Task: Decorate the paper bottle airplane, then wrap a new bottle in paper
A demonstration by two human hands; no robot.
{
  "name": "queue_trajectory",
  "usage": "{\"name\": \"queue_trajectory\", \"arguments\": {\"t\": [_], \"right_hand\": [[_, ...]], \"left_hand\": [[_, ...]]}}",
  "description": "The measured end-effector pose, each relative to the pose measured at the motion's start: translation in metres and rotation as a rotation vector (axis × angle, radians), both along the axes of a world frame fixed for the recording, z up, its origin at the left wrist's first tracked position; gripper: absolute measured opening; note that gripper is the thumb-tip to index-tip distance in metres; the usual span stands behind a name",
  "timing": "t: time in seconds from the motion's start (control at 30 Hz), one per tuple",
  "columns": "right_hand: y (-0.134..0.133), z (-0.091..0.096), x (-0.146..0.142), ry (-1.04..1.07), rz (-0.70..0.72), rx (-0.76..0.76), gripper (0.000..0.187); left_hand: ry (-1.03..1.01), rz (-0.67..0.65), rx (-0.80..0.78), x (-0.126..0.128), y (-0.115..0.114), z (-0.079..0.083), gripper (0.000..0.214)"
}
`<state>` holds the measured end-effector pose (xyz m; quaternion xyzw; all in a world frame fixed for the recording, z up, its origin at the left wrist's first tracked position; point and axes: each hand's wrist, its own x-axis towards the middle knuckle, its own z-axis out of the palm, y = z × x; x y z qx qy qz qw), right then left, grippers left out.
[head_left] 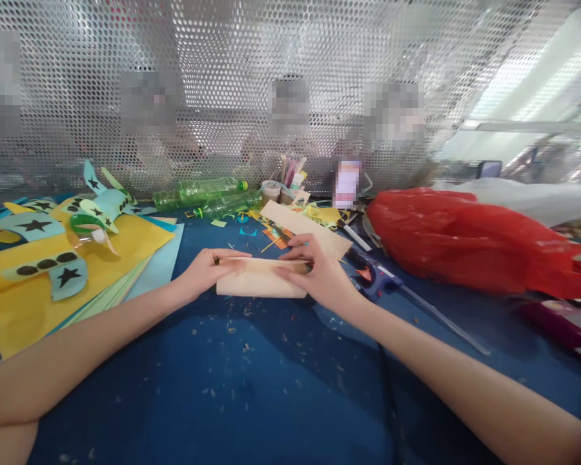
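Observation:
A cream sheet of paper (261,284), rolled or folded over on itself, lies on the blue table in front of me. My left hand (213,268) grips its left end, the fingers partly hidden behind the upper edge. At the other end, my right hand (312,265) closes on the paper with the thumb in front and the fingers curled over the top. Just behind that hand is a flat cream paper piece (314,229). A dark blue glue gun (380,274) with a long clear glue stick (445,320) lies to its right.
On the left, paper planes with black stars (68,268) rest on yellow sheets (140,239). Green plastic bottles (208,188), paper scraps (246,231) and a lit phone (347,184) are at the back. A red plastic bag (465,239) bulges on the right, before a perforated silver screen (223,64).

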<state>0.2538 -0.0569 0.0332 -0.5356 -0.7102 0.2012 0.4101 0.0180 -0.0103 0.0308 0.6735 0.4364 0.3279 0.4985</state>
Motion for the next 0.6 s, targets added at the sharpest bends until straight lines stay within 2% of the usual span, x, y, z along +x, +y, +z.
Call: {"name": "queue_trajectory", "arguments": {"t": [0.43,0.6], "right_hand": [[-0.0013,0.0022,-0.0025,-0.082,0.010,0.015,0.020],[-0.0032,0.0047,-0.0022,-0.155,0.017,0.053,0.016]], "left_hand": [[-0.052,-0.039,0.054,-0.0030,0.0021,-0.0030,0.032],[0.042,-0.135,0.222,-0.0074,0.0048,0.0033,0.027]]}}
